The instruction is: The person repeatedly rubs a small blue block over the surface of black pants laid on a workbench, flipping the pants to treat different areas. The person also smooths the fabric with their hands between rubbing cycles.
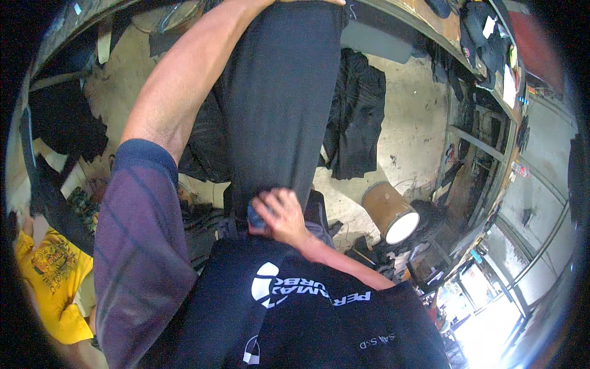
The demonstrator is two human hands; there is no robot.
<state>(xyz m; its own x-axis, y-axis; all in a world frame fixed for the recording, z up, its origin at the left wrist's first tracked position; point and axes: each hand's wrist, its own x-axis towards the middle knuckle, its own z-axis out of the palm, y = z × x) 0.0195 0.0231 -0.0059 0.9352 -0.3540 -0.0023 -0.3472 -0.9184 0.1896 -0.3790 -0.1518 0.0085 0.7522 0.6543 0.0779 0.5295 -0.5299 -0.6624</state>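
Note:
A long piece of black cloth (283,98), like a trouser leg, stretches from the top edge down toward my body. My left hand (270,2) is at its far end, mostly cut off by the top of the picture, with its fingers largely hidden. Close to my body, my right hand (281,215) is closed over the near end of the cloth. Its fingers wrap round a small dark blue thing (254,219), too blurred to name, and the hand itself is smeared by motion.
More black garments (356,114) lie on the pale floor beside the cloth. A brown cylindrical container with a white end (390,212) stands right of my hand. A wooden table edge (424,15) runs across the upper right. At the left is a person in a yellow shirt (58,277).

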